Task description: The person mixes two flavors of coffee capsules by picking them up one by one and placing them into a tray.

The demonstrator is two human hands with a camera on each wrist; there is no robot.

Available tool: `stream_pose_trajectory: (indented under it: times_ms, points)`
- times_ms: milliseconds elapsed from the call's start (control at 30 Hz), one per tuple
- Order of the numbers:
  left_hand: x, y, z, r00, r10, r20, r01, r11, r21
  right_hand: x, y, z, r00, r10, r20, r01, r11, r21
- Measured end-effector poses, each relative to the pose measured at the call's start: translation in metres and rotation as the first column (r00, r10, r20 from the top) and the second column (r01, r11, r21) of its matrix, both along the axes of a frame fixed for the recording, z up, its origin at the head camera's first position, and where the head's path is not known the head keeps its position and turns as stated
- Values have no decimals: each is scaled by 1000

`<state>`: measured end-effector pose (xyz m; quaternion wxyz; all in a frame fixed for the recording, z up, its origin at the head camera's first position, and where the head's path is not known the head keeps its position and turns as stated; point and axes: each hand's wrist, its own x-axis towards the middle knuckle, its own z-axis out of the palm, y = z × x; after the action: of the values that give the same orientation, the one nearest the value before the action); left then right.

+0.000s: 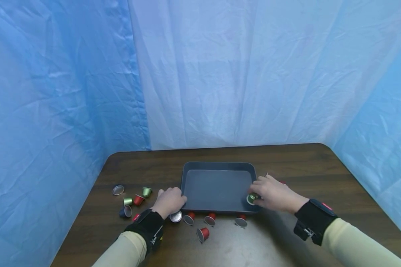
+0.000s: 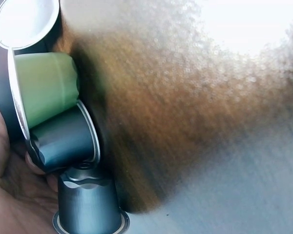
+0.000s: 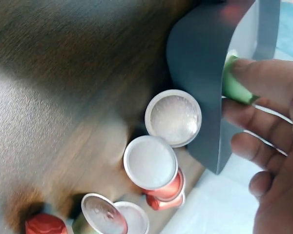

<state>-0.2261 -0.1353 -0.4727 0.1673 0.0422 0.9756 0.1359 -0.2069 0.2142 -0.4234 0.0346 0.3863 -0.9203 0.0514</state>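
Observation:
My right hand (image 1: 272, 193) pinches a green coffee capsule (image 3: 236, 84) between thumb and fingers, just inside the right rim of a dark grey baking tray (image 1: 220, 190). The capsule's pale lid faces down and forward in the head view. At the tray's left side is my left hand (image 1: 169, 202), close to the rim; its fingertips are hidden, so I cannot tell whether they grip the tray. In the left wrist view, a green capsule (image 2: 46, 87) and two dark capsules, one of them upright (image 2: 88, 204), stand in front of that hand's palm.
Red capsules (image 1: 204, 233) and a silver-lidded one (image 1: 176, 216) lie along the tray's near edge. Left of my left hand are green capsules (image 1: 147, 191), a red one (image 1: 138, 200) and a dark blue one (image 1: 125, 211). Blue and white sheets (image 1: 200, 74) hang around the wooden table (image 1: 300, 159).

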Motion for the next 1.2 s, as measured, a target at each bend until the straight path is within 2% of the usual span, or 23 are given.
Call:
stream_pose_trajectory:
  times_ms: [200, 467, 667, 1200]
  points:
    - [0, 2, -1, 1000, 10, 3, -10, 1000, 13, -1, -1, -5, 999, 30, 45, -30, 1000, 7]
    - [-2, 3, -1, 1000, 4, 0, -4, 1000, 4, -2, -1, -7, 997, 52, 65, -54, 998, 40]
    - [-3, 4, -1, 1000, 10, 1, -10, 1000, -2, -2, -4, -4, 995, 50, 90, -55, 997, 55]
    - [0, 1, -3, 1000, 23, 10, -23, 1000, 10, -6, -11, -7, 991, 45, 123, -56, 995, 80]
